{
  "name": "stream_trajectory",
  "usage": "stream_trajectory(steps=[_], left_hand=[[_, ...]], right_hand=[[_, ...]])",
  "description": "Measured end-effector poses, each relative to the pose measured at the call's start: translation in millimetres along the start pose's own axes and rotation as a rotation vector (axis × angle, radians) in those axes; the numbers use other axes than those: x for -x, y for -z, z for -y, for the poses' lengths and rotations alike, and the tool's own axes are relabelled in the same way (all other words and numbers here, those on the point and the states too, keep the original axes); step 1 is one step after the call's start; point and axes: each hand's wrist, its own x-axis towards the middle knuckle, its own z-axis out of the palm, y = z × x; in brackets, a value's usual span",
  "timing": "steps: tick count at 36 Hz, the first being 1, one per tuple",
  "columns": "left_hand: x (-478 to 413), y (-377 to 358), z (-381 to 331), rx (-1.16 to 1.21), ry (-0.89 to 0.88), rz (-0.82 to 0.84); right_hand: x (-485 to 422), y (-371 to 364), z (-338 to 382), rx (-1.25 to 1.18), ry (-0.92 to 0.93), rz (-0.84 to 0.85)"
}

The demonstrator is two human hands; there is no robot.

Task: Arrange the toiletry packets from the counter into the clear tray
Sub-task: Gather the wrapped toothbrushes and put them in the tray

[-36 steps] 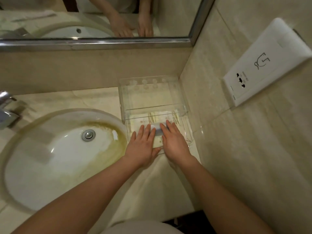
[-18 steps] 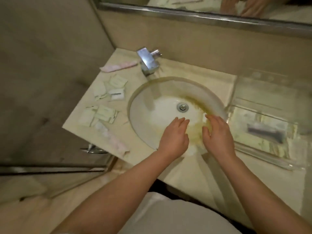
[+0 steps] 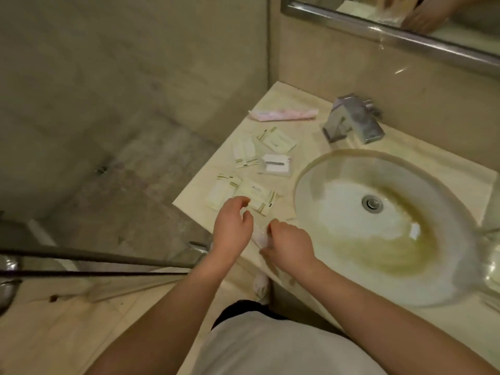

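At the front edge of the surface (image 3: 422,163), the left hand (image 3: 233,230) hovered with fingers loosely curled, grasping nothing, while the right hand (image 3: 290,246) pinched a pale pink packet (image 3: 258,237) (blurred) lying between the two. Beyond them lay cream toiletry packets (image 3: 257,197), a clear sachet (image 3: 276,164) and a long pink packet (image 3: 282,115). Right of these sat the stained sink (image 3: 384,226), under the faucet (image 3: 353,123).

Both hands over near-left counter (image 3: 303,131) corner, beside stained sink (image 3: 378,226). Left hand (image 3: 232,228) curled, fingers apart, above cream packets (image 3: 254,196). Right hand (image 3: 289,246) pinching pale pink wrapper (image 3: 259,236) at counter edge, blurred. More cream packets (image 3: 270,150) and long pink packet (image 3: 282,115) farther back, left of faucet (image 3: 353,121).
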Motion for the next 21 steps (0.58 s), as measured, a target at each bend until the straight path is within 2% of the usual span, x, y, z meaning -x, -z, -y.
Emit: stream_trajectory(steps=[5, 8, 11, 15, 21], left_hand=[[-48.6, 17.5, 4.9, 0.085, 0.005, 0.004], [-80.0, 24.7, 2.7, 0.120, -0.009, 0.000], [-112.7, 28.0, -2.3, 0.134, -0.020, 0.005], [-163.9, 22.7, -14.0, 0.144, -0.066, 0.017], [-248.4, -4.0, -30.3, -0.102, -0.248, 0.129]], right_hand=[[-23.7, 9.1, 0.0, -0.058, -0.030, 0.161], [-33.0, 22.5, -9.3, -0.184, -0.022, 0.270], [-38.3, 39.9, -21.7, -0.319, -0.025, 0.311], [-42.0, 68.3, -36.9, -0.449, -0.065, 0.326], [-54.0, 104.2, -57.1, -0.595, -0.144, 0.198]])
